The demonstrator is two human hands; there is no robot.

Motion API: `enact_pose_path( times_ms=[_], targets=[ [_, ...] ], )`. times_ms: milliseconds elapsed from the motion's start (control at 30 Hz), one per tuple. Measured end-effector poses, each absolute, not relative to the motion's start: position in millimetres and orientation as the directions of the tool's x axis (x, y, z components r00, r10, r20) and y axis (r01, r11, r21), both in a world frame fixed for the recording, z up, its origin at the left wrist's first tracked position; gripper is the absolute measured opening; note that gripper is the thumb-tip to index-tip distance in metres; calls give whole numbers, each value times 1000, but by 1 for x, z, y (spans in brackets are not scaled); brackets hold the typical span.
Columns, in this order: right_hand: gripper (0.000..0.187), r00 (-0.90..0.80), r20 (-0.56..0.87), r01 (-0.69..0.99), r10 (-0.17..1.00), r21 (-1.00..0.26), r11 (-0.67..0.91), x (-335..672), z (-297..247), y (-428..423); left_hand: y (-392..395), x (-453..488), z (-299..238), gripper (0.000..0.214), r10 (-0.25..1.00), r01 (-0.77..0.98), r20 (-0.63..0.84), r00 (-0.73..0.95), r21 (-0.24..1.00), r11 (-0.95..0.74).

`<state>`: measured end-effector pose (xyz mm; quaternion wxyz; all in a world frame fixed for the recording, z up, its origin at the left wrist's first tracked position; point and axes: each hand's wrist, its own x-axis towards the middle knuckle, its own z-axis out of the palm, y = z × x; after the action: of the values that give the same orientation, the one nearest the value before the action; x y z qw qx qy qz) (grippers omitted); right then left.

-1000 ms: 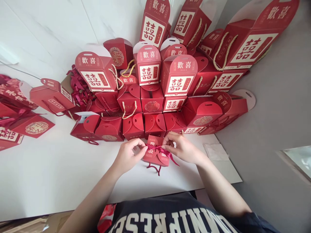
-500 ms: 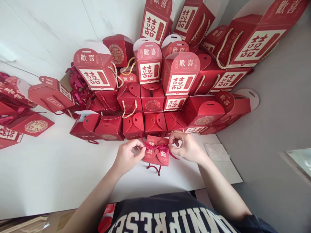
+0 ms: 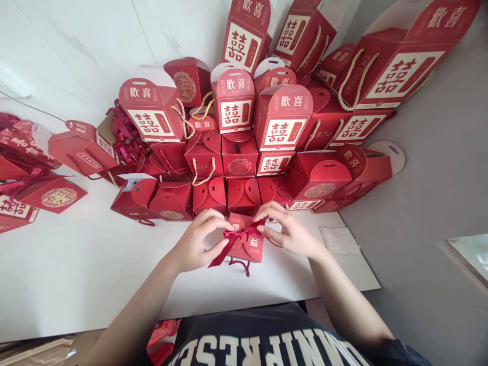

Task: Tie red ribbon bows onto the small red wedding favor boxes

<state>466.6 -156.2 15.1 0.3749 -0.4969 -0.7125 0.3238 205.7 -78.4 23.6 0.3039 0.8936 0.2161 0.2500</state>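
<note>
A small red gift box (image 3: 247,253) with white lettering stands on the table in front of me. A dark red ribbon (image 3: 225,252) is tied in a bow across its top, one tail hanging down to the left. My left hand (image 3: 201,238) has its thumb and fingertips around the left loop of the bow. On the other side, my right hand (image 3: 287,231) pinches the right loop between thumb and index finger. A twisted dark red cord handle (image 3: 240,264) hangs from the near side of the box.
Stacked red gift boxes (image 3: 244,195) rise just behind my hands. More boxes (image 3: 57,195) and a heap of red ribbons (image 3: 127,133) are on the left. A grey wall (image 3: 415,203) bounds the right of the white table (image 3: 114,269); a pale flat sheet (image 3: 340,240) lies there.
My left hand has shifted from the ribbon's left part to the loop, its fingers raised more. My right fingers have moved left along the bow. A ribbon tail now hangs toward the lower left.
</note>
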Motion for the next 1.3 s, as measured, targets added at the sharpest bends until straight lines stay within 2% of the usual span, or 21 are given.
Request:
enact_pose_path(
  times_ms=[100, 233, 367, 467, 667, 833, 1200, 1267, 1300],
  targets=[
    [8, -302, 242, 495, 922, -787, 368, 466, 16, -153, -77, 204, 26, 19, 501, 258, 305, 810, 582, -771],
    [8, -317, 234, 578, 919, -720, 383, 467, 19, -148, -75, 204, 30, 17, 499, 335, 279, 820, 472, -815],
    [13, -338, 209, 559, 918, -740, 374, 467, 22, -145, -72, 206, 34, 20, 445, 346, 256, 858, 350, -870],
    [22, -348, 203, 519, 915, -771, 369, 466, 21, -144, -71, 207, 35, 18, 390, 304, 300, 871, 296, -906],
    [15, -340, 186, 480, 922, -809, 340, 466, 14, -146, -67, 203, 29, 28, 213, 138, 451, 867, 193, -971],
    [16, -330, 186, 451, 926, -831, 327, 466, 14, -147, -66, 203, 27, 34, 204, 186, 428, 880, 83, -979],
    [22, -319, 187, 370, 929, -878, 304, 463, 6, -146, -59, 218, 38, 21, 182, 250, 302, 936, -204, -947],
    [22, -311, 188, 363, 932, -883, 299, 463, 7, -147, -56, 220, 42, 16, 190, 252, 283, 940, -202, -946],
    [22, -307, 190, 357, 933, -885, 298, 463, 7, -147, -55, 221, 44, 15, 194, 245, 282, 939, -157, -957]
  ],
)
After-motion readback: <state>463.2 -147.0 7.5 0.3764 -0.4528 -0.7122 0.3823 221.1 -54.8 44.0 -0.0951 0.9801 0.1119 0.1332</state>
